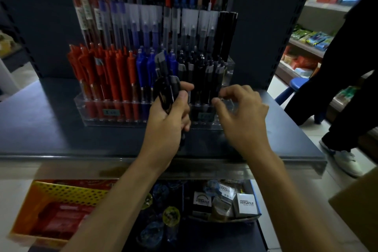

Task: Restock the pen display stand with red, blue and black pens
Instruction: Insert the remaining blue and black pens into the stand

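A clear tiered pen display stand (90, 112) sits on a dark blue shelf. Its front row holds red pens (110, 75) on the left, blue pens (145, 69) in the middle and black pens (206, 75) on the right. My left hand (167, 120) grips a bunch of black pens (165, 92) upright in front of the stand's middle. My right hand (241, 112) hovers at the black pens' section, fingers curled and apart, with nothing visible in them. Higher tiers hold capped translucent pens.
The shelf's front edge (163, 159) runs across below my wrists. Beneath it lie a yellow perforated basket (67, 190) and small white boxes (245, 204). A person in dark clothes and white shoes (347, 88) stands at the right, near a blue stool (296, 86).
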{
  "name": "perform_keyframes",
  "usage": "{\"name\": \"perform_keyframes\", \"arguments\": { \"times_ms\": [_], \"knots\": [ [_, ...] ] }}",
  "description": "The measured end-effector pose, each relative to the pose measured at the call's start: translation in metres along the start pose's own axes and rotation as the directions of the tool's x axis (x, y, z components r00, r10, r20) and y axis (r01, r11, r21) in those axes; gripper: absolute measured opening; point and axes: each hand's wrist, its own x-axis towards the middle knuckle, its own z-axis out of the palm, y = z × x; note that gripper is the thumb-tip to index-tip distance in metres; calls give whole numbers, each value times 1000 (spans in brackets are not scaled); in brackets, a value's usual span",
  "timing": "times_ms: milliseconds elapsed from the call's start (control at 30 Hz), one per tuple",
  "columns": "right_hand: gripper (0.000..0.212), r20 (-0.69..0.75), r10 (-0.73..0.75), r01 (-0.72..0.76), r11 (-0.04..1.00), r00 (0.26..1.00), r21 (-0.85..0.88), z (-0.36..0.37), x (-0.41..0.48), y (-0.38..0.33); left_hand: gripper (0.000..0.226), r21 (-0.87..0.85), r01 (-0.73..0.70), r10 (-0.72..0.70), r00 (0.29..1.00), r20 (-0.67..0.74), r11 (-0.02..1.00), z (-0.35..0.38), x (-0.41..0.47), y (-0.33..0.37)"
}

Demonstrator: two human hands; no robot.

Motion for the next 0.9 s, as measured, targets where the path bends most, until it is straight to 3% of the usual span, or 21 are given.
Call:
{"name": "perform_keyframes", "arguments": {
  "times_ms": [100,300,433,600,667,767,900],
  "knots": [
    [7,11,17,-17,999,1000,28,-2,-2,-2,12,-32,4,-3,999,36,999,0,-2,0],
    [21,-3,29,-28,995,1000,97,2,-5,-2,26,-126,16,-5,996,85,992,-4,-2,2],
    [38,-145,12,13,986,989,168,2,-10,-8,23,-111,37,-32,999,41,993,-4,-2,0],
    [27,-300,-78,146,967,951,210,1,-18,-24,20,47,4,-5,1000,30,999,-6,-8,5],
    [18,-267,-141,206,951,953,232,1,-22,-31,22,115,-18,13,999,42,993,-7,-10,10],
    [9,-96,-222,241,923,970,300,4,-29,-41,30,108,-31,21,996,90,994,-13,-12,15],
    [12,19,-289,268,908,957,323,14,-38,-53,35,64,-24,15,992,126,998,-25,-14,24]
  ]
}}
